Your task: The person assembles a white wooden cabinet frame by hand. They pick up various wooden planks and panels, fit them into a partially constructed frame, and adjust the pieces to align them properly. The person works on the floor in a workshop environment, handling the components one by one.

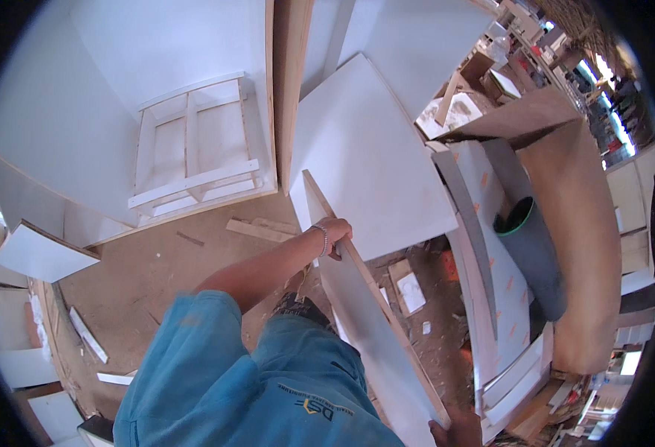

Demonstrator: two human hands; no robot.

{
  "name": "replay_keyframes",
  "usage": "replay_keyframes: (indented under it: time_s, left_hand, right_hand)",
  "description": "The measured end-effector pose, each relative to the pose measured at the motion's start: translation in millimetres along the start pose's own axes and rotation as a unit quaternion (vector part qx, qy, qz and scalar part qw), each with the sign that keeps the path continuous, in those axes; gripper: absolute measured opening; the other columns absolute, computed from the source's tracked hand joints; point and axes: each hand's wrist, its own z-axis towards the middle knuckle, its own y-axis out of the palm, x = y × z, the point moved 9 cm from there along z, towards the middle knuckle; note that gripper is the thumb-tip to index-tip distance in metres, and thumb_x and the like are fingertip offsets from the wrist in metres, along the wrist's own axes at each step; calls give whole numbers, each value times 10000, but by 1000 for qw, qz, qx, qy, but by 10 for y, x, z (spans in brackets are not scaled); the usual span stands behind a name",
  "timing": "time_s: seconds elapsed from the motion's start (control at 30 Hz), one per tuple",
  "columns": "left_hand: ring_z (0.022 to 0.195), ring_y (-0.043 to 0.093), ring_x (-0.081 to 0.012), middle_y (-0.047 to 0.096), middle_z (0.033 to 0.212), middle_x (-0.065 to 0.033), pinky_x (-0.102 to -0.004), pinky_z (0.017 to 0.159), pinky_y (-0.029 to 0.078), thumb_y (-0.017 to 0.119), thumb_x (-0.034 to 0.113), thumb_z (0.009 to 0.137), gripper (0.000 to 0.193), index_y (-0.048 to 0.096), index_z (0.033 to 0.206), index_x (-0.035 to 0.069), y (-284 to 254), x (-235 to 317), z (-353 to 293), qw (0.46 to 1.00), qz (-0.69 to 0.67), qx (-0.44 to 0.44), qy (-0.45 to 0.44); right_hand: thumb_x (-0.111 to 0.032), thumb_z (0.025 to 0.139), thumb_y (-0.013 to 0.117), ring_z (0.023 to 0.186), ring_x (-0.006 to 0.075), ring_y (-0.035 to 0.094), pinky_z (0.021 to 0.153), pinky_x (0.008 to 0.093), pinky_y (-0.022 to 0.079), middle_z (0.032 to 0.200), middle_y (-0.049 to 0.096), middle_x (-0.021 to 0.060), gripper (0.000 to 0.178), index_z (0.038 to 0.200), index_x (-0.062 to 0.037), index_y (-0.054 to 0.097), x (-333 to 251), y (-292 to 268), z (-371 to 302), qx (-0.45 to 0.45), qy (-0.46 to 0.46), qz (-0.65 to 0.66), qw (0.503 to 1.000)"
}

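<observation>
A long white board (pixel 378 339) with a bare wood edge slants across the view, from the centre down to the lower right. My left hand (pixel 332 235) is closed over its upper edge near the far end; a bracelet circles that wrist. Low in the view my right hand (pixel 458 428) grips the same edge near the other end, partly cut off by the picture's rim. Beyond the board's far end leans a large white panel (pixel 372 160). At the far left stands a tall white cabinet carcass (pixel 104 112) with a slatted white frame (pixel 193 141) inside.
On the right are a dark rolled sheet (pixel 528 253), a curved brown sheet (pixel 577 261) and stacked panels (pixel 487 223). Wood strips (pixel 260 229) and offcuts (pixel 87 335) lie on the brown floor (pixel 148 283). A small white-topped piece (pixel 44 249) stands at the left.
</observation>
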Motion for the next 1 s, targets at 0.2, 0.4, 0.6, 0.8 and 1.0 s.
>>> replay_keyframes:
  time_s: [0.2,0.4,0.6,0.8,1.0]
  left_hand:
    - [891,626,-295,549,928,-117,-519,675,594,660,70,772,281,551,1031,48,-696,-1044,-877,993,-76,50,77]
    - [875,588,-278,544,957,-142,-452,626,542,686,69,717,501,449,1157,32,-1328,-510,-2647,942,-106,232,219]
    - [814,607,-278,558,919,-131,-439,634,549,703,77,712,448,489,1096,-11,-2222,437,-3946,893,-48,276,352]
    - [857,640,-289,594,904,-118,-464,696,576,699,75,744,253,593,958,-8,-2784,1277,-5422,846,11,296,443]
    - [836,636,-290,529,899,-106,-447,711,635,736,113,757,243,618,917,-26,-3820,2215,-6019,819,40,319,476]
  right_hand:
    - [-263,858,685,1015,422,601,966,542,416,1026,653,234,482,1300,-95,591,404,628,-576,-122,35,-93,988]
    - [-290,905,634,846,418,670,778,518,512,886,679,250,455,1333,-150,565,79,944,-713,-140,4,-94,986]
    - [-326,918,626,837,398,683,765,520,521,930,681,253,479,1359,-156,551,-618,1224,-548,22,-192,-63,979]
    - [-151,829,710,747,406,703,675,468,549,838,691,253,486,1293,-58,599,-1830,1113,-366,103,-190,11,976]
    - [-135,839,704,794,403,697,669,449,540,904,697,233,425,1239,-21,617,-2883,1074,-46,249,-268,68,928]
